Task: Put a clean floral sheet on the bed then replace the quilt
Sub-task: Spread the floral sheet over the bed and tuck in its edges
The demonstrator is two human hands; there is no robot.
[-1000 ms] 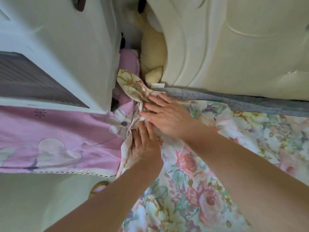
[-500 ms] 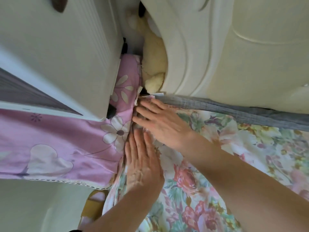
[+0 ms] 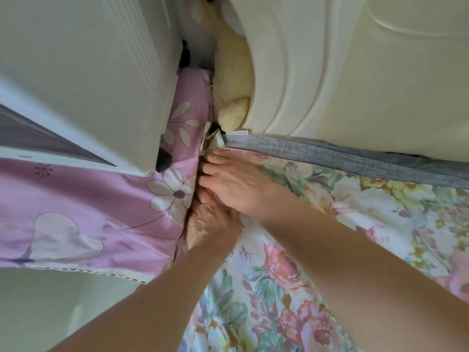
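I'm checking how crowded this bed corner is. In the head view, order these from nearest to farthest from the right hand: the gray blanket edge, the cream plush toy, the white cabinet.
1. The gray blanket edge: its end lies just above the right hand, by the fingertips.
2. The cream plush toy: farther up, wedged beside the headboard.
3. The white cabinet: off to the left, past the pink cloth.

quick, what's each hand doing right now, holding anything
Left hand: open, fingers flat, pressing the floral sheet down at the bed's edge.
Right hand: open, fingers straight, pushing the sheet's corner into the gap.
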